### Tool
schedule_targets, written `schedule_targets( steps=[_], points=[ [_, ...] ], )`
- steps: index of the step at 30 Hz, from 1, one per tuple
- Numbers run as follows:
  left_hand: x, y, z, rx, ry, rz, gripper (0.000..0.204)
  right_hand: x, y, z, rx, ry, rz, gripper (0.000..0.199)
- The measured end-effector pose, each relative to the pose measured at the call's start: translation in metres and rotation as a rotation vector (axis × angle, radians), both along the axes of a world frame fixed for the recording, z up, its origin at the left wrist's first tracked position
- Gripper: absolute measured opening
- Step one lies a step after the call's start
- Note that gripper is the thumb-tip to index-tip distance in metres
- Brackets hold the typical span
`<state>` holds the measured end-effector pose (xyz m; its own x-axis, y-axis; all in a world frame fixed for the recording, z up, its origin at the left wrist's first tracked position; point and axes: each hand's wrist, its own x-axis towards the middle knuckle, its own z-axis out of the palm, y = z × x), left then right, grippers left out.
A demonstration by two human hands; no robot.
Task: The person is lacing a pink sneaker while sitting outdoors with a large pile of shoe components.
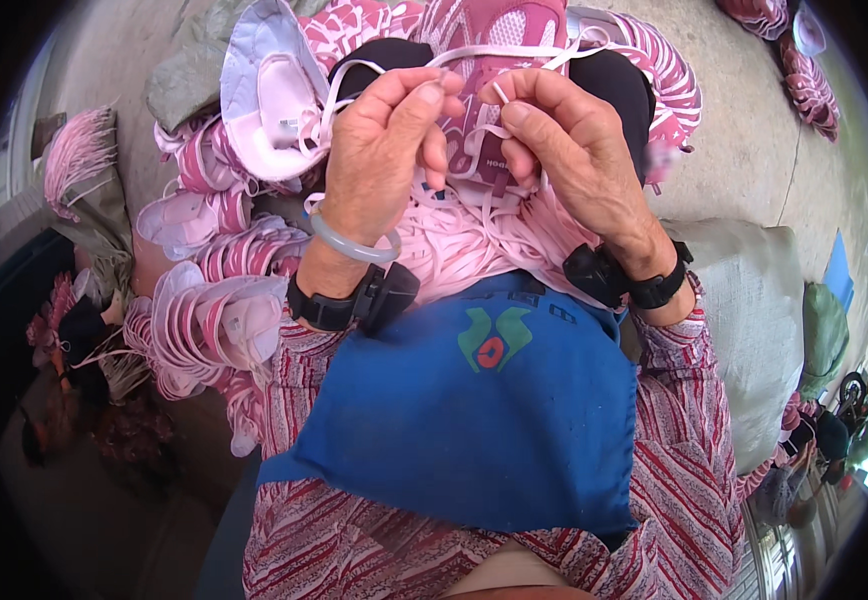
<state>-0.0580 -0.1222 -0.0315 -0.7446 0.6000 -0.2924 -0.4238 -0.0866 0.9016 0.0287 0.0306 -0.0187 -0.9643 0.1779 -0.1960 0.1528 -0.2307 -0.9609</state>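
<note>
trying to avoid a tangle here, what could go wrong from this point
The thin white end, apparently of a lace, is pinched between the fingers of the right hand, so it might slip free. The heap of loose pink laces lies close by and could snarl. The pale bracelet on the left wrist might catch a loop.

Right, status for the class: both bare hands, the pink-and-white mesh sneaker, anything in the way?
Left hand pinched, contents unclear; right hand pinching thin white lace tip. Sneaker beyond, partly hidden by hands. Pale-pink fabric laces heaped nearby.
</note>
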Motion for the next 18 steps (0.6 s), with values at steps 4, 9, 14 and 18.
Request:
schedule_targets(
  steps=[4, 9, 14, 18],
  points=[
    [0.015, 0.005, -0.006, -0.115, 0.171, -0.015, 0.021, 0.002, -0.012, -0.013, 0.014, 0.009, -0.082, 0.015],
    [0.019, 0.008, -0.012, -0.148, 0.433, -0.039, 0.022, 0.002, -0.014, -0.012, 0.015, 0.039, -0.122, 0.020],
    [0.029, 0.006, -0.003, -0.245, 0.347, -0.110, 0.025, 0.000, -0.011, -0.018, 0.300, 0.151, -0.220, 0.015],
    [0.042, 0.020, -0.005, -0.137, 0.308, -0.051, 0.025, -0.002, -0.008, -0.020, 0.638, 0.412, -0.273, 0.013]
  ],
)
